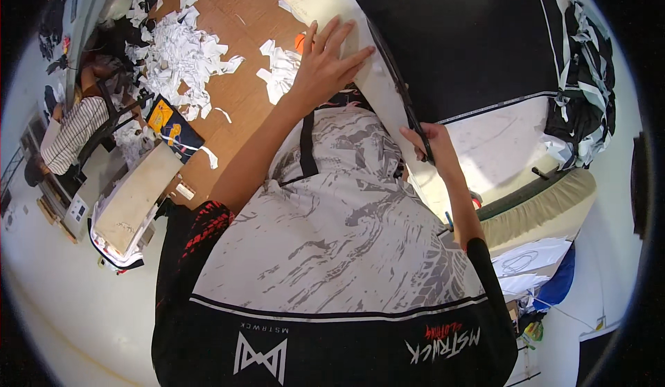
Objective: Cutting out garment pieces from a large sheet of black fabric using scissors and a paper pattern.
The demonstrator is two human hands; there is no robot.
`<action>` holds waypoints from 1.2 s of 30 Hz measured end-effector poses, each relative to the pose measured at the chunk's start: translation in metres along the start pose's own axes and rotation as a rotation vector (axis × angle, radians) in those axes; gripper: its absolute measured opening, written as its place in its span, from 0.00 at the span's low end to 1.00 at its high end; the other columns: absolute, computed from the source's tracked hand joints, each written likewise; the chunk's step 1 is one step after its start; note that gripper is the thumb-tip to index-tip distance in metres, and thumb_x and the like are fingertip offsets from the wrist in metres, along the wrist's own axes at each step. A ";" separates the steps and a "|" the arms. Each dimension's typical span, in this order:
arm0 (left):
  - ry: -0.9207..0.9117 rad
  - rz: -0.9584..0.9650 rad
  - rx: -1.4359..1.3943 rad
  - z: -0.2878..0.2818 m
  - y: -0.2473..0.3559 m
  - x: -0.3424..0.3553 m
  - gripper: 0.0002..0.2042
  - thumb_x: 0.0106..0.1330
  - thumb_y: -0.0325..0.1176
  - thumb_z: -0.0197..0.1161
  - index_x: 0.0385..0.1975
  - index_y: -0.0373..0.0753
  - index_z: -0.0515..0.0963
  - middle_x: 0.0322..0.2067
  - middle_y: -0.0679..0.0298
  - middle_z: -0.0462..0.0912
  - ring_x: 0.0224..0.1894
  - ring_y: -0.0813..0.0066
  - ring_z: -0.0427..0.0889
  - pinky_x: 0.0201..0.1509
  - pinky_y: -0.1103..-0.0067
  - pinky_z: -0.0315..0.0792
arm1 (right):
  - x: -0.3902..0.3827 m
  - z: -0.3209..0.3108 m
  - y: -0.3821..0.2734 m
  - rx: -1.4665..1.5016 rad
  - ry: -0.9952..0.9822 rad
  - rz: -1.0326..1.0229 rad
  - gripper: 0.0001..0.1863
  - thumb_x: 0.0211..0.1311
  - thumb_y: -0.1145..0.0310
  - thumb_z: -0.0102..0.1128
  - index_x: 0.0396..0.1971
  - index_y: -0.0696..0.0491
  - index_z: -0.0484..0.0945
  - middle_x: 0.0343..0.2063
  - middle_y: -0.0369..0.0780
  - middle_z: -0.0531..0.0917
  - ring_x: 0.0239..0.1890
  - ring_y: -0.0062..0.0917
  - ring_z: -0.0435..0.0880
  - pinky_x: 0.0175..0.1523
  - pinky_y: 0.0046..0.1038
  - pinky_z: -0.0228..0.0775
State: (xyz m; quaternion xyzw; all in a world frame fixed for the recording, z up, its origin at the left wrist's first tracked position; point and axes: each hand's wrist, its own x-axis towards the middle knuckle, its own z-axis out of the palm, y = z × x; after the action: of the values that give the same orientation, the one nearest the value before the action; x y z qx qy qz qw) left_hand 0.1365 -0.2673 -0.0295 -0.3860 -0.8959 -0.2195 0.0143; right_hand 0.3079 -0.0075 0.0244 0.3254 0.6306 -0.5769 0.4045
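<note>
On the cutting table, my left hand (324, 65) lies flat, fingers spread wide, pressing down a long cream-white stiff pattern board (377, 75) that runs diagonally over the black fabric sheet (471, 33). My right hand (429, 144) is closed around a thin dark pen-like marking tool (415, 127), tip against the board's right edge; can't tell whether it's a pen or a blade. A long dark strip (391, 61) sits along that same edge, from near my left fingertips to my right hand. Pale white fabric panel (506, 137) lies just beyond the right hand, a thin white stripe between it and the black sheet. Heap of white fabric offcuts (180, 54) covers the brown wooden surface (235, 96) left of the board. Bundle of black-and-white cloth (589, 82) at far right.
</note>
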 end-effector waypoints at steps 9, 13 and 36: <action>0.009 -0.010 -0.068 -0.005 0.014 -0.003 0.17 0.67 0.40 0.73 0.55 0.63 0.87 0.72 0.57 0.71 0.76 0.48 0.65 0.78 0.43 0.54 | 0.004 0.003 -0.016 0.101 -0.035 0.013 0.21 0.68 0.55 0.76 0.21 0.49 0.77 0.15 0.28 0.74 0.16 0.11 0.72 0.24 0.19 0.61; -0.012 -0.005 -0.069 -0.003 0.024 -0.009 0.17 0.67 0.40 0.73 0.55 0.63 0.87 0.73 0.57 0.70 0.77 0.47 0.64 0.78 0.42 0.53 | -0.002 0.004 -0.006 0.072 -0.006 0.002 0.20 0.68 0.57 0.76 0.22 0.49 0.77 0.15 0.28 0.74 0.16 0.11 0.72 0.23 0.18 0.60; -0.055 0.002 -0.104 -0.002 0.052 -0.014 0.21 0.63 0.36 0.74 0.57 0.60 0.87 0.76 0.55 0.66 0.78 0.43 0.62 0.75 0.39 0.56 | 0.017 -0.008 -0.048 0.228 -0.076 -0.100 0.24 0.65 0.47 0.75 0.20 0.48 0.77 0.16 0.29 0.74 0.17 0.11 0.73 0.26 0.18 0.63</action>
State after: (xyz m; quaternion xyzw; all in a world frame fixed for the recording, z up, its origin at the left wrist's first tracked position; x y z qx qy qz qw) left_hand 0.1820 -0.2460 -0.0106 -0.3932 -0.8829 -0.2550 -0.0300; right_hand 0.2566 -0.0062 0.0318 0.3156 0.5605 -0.6762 0.3591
